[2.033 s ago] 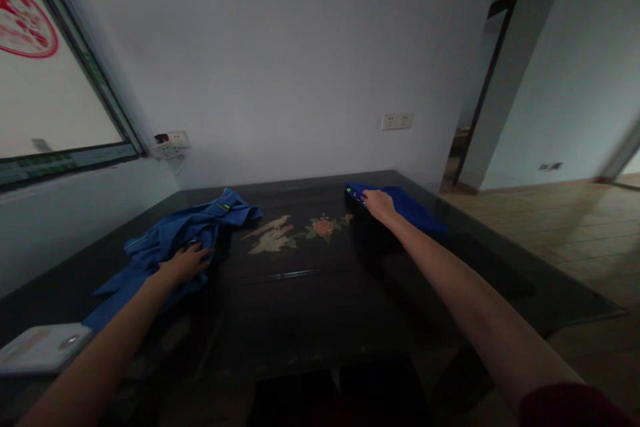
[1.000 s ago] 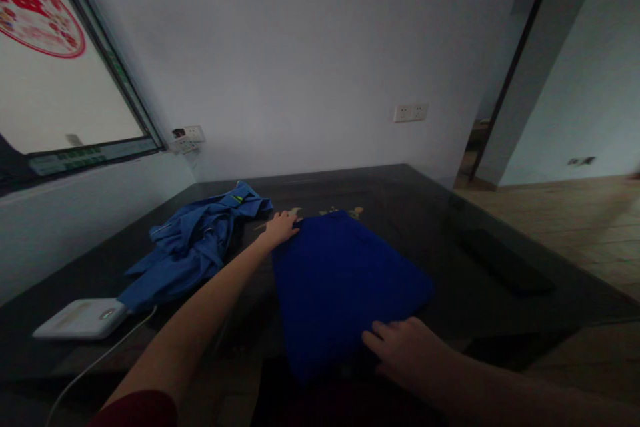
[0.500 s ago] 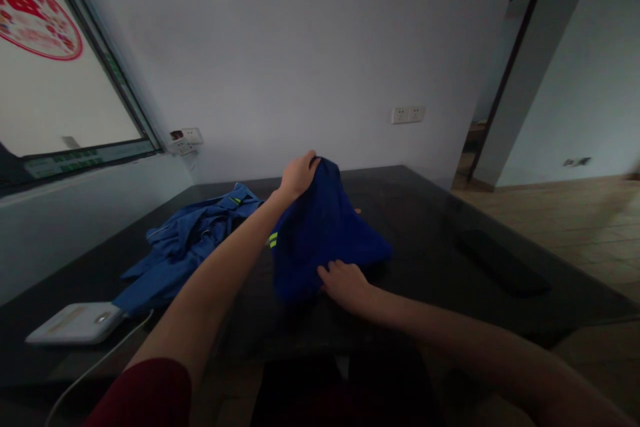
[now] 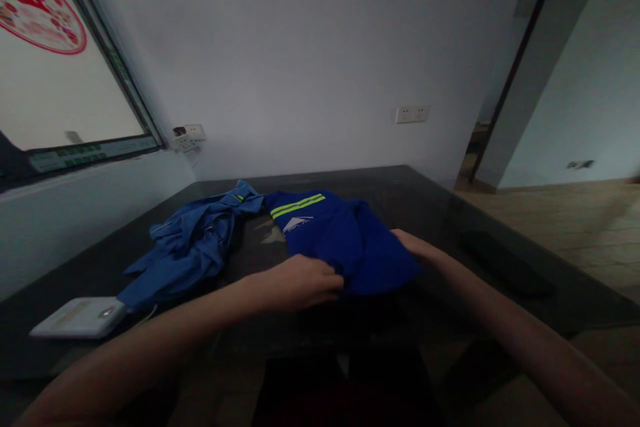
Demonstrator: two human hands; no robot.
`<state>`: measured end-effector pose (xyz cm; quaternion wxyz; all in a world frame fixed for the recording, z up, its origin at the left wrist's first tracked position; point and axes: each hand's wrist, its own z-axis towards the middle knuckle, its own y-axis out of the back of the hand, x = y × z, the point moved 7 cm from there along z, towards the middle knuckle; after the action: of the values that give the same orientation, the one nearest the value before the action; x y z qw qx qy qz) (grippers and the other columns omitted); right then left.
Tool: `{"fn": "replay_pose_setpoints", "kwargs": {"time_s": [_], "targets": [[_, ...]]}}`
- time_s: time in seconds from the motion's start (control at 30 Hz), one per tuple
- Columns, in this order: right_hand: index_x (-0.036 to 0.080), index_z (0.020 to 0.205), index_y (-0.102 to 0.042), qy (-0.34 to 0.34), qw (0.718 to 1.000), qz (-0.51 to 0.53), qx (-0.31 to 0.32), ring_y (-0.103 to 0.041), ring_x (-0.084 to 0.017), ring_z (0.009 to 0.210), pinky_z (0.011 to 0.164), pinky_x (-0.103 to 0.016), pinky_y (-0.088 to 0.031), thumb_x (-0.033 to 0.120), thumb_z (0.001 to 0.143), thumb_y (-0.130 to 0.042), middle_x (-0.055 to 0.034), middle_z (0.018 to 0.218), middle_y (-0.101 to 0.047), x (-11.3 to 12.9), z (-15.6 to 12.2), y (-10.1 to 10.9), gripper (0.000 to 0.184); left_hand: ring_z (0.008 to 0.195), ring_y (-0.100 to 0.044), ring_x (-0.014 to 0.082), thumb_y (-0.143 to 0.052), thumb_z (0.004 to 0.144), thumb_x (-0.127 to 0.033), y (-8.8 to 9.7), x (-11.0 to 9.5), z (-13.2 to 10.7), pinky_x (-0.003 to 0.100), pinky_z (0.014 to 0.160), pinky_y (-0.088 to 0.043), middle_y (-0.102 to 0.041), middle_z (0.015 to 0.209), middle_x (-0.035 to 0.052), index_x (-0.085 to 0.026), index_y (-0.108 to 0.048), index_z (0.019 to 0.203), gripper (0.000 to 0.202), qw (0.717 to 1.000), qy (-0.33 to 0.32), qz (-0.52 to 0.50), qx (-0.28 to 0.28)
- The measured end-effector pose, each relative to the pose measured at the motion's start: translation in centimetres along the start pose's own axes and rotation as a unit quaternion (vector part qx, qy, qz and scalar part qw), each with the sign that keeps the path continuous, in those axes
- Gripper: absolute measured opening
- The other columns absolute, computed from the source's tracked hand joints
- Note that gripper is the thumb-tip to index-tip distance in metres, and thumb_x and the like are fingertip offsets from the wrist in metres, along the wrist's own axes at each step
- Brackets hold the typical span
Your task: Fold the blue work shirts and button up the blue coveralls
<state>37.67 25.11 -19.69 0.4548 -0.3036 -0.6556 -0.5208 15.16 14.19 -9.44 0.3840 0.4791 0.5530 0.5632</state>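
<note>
A bright blue garment (image 4: 370,250) with two yellow-green stripes and a white triangular logo lies folded over in front of me on the dark table (image 4: 420,313). At its near left edge, my left hand (image 4: 313,282) is closed with bent fingers on the cloth. My right hand (image 4: 413,245) touches the garment's right side; its fingers are mostly hidden behind the fabric. Left of this garment lies a second, crumpled garment (image 4: 195,237) in a duller blue, apart from both hands.
A white flat device (image 4: 80,317) with a cable sits at the table's left edge, against the crumpled garment. A long black object (image 4: 505,263) lies on the right. Wall sockets (image 4: 413,114) are above the table's back edge, and a window frame is at the left.
The bright blue garment has come down from its raised position, and its stripes and logo now show. My left hand moved down towards me; my right hand moved right and slightly away.
</note>
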Motion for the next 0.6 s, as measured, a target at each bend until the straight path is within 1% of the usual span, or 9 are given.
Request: {"fn": "replay_pose_setpoints", "kwargs": {"time_s": [0.07, 0.1, 0.17, 0.2, 0.27, 0.37, 0.43, 0.5, 0.6], "targets": [[0.014, 0.105, -0.063, -0.086, 0.990, 0.108, -0.026, -0.068, -0.024, 0.083, 0.082, -0.042, -0.054, 0.048, 0.090, -0.048, -0.0127, 0.097, -0.070, -2.8, -2.7, 2.9, 0.040, 0.078, -0.063, 0.0153, -0.054, 0.090, -0.036, -3.3, -1.2, -1.0, 0.022, 0.060, -0.042, -0.066, 0.090, 0.0024, -0.024, -0.060, 0.098, 0.016, 0.995, -0.017, -0.075, 0.066], [0.014, 0.107, -0.061, -0.125, 0.979, 0.158, -0.035, -0.068, -0.022, 0.081, 0.080, -0.041, -0.055, 0.050, 0.090, -0.046, -0.0138, 0.097, -0.069, -3.8, -3.7, 3.7, 0.042, 0.076, -0.063, 0.0149, -0.055, 0.089, -0.040, -4.3, -1.4, -1.2, 0.021, 0.058, -0.042, -0.066, 0.088, 0.0017, -0.025, -0.061, 0.098, 0.019, 0.988, -0.020, -0.120, 0.092], [0.014, 0.111, -0.057, -0.160, 0.965, 0.206, -0.035, -0.068, -0.020, 0.078, 0.077, -0.038, -0.055, 0.050, 0.090, -0.048, -0.0142, 0.096, -0.068, -4.5, -4.7, 4.0, 0.043, 0.072, -0.063, 0.0135, -0.053, 0.089, -0.046, -4.9, -1.0, -0.8, 0.020, 0.058, -0.042, -0.067, 0.083, 0.0002, -0.025, -0.063, 0.099, 0.025, 0.971, -0.015, -0.210, 0.111], [0.014, 0.112, -0.057, -0.161, 0.966, 0.199, -0.033, -0.067, -0.019, 0.076, 0.074, -0.035, -0.056, 0.049, 0.088, -0.053, -0.0133, 0.095, -0.067, -4.5, -4.6, 3.7, 0.042, 0.073, -0.063, 0.0130, -0.051, 0.090, -0.046, -4.7, -0.4, -0.2, 0.020, 0.060, -0.043, -0.067, 0.084, -0.0001, -0.024, -0.063, 0.100, 0.027, 0.965, -0.007, -0.245, 0.097], [0.015, 0.115, -0.055, -0.153, 0.975, 0.157, -0.041, -0.066, -0.017, 0.075, 0.069, -0.031, -0.056, 0.043, 0.083, -0.063, -0.0111, 0.095, -0.067, -4.1, -3.8, 2.9, 0.043, 0.080, -0.063, 0.0136, -0.045, 0.093, -0.045, -3.8, 1.9, 2.0, 0.022, 0.069, -0.045, -0.067, 0.090, 0.0010, -0.023, -0.061, 0.105, 0.030, 0.959, 0.039, -0.281, 0.023], [0.017, 0.122, -0.051, -0.137, 0.983, 0.097, -0.081, -0.065, -0.017, 0.080, 0.069, -0.029, -0.055, 0.031, 0.076, -0.071, -0.0101, 0.103, -0.066, -3.4, -1.6, 1.5, 0.052, 0.097, -0.061, 0.0197, -0.042, 0.092, -0.049, -3.8, 5.8, 6.1, 0.029, 0.083, -0.046, -0.064, 0.109, 0.0072, -0.018, -0.056, 0.115, 0.041, 0.951, 0.162, -0.249, -0.087], [0.017, 0.121, -0.053, -0.108, 0.986, 0.063, -0.107, -0.064, -0.020, 0.090, 0.078, -0.032, -0.054, 0.024, 0.072, -0.072, -0.0107, 0.109, -0.065, -2.8, -0.1, 0.7, 0.053, 0.110, -0.056, 0.0276, -0.044, 0.088, -0.057, -5.0, 7.4, 8.8, 0.037, 0.089, -0.046, -0.057, 0.123, 0.0148, -0.014, -0.050, 0.123, 0.056, 0.943, 0.243, -0.207, -0.096], [0.015, 0.117, -0.056, -0.061, 0.991, 0.022, -0.120, -0.062, -0.021, 0.100, 0.088, -0.033, -0.050, 0.017, 0.071, -0.070, -0.0107, 0.115, -0.064, -2.0, 1.2, -0.1, 0.049, 0.112, -0.055, 0.0327, -0.049, 0.084, -0.061, -6.5, 8.1, 11.1, 0.042, 0.089, -0.047, -0.055, 0.125, 0.0194, -0.010, -0.049, 0.125, 0.065, 0.929, 0.297, -0.210, -0.066], [0.015, 0.116, -0.060, -0.010, 0.992, -0.023, -0.127, -0.060, -0.022, 0.107, 0.095, -0.034, -0.046, 0.008, 0.070, -0.063, -0.0093, 0.118, -0.064, -1.0, 2.4, -1.0, 0.047, 0.104, -0.059, 0.0275, -0.056, 0.086, -0.049, -6.5, 8.1, 12.5, 0.041, 0.086, -0.050, -0.059, 0.118, 0.0150, -0.012, -0.054, 0.120, 0.050, 0.907, 0.289, -0.296, -0.072]]}}
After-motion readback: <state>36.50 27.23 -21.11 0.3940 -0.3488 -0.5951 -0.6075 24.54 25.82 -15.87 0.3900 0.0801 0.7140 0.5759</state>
